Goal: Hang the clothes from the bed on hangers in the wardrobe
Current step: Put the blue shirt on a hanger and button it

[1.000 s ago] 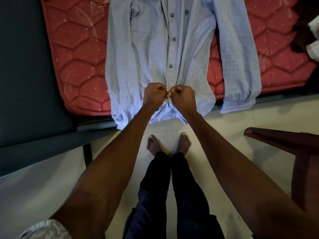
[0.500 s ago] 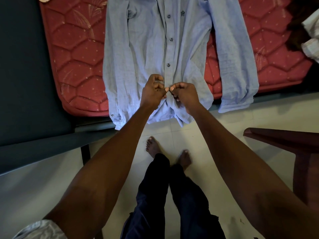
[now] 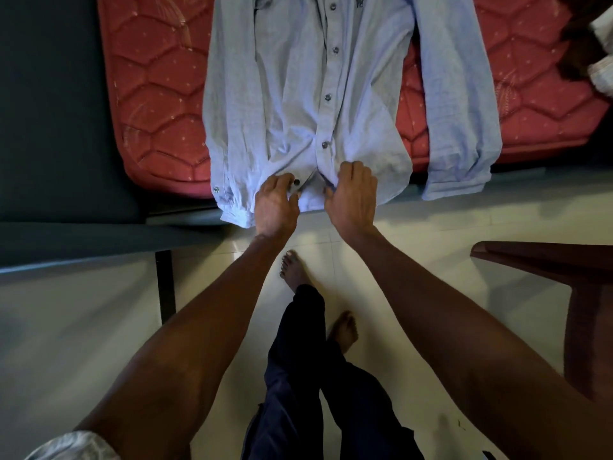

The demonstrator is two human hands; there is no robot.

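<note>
One light-blue button-front shirt [image 3: 298,104] lies front-up and spread flat on the red quilted mattress [image 3: 146,104] of the bed, its sleeves laid down either side and its hem and left cuff hanging over the mattress edge. Dark buttons run down the placket; the lowest one shows just beside the left hand's fingertips. Left hand [image 3: 275,202] rests palm-down on the hem left of the placket, fingers relaxed and slightly bent, its grip loose and holding nothing. Right hand [image 3: 353,197] lies palm-down on the hem right of the placket, fingers extended onto the cloth, grip likewise wide. A strip of shirt shows between the two hands. Beneath the mattress runs a dark bed frame [image 3: 66,240]. Bare feet and dark trousers [image 3: 298,376] stand on the pale tiled floor [image 3: 83,327]. At right, a dark wooden piece of furniture [image 3: 564,263] projects into view; crumpled dark and pale cloth [image 3: 590,51] lies at the mattress's far right.
</note>
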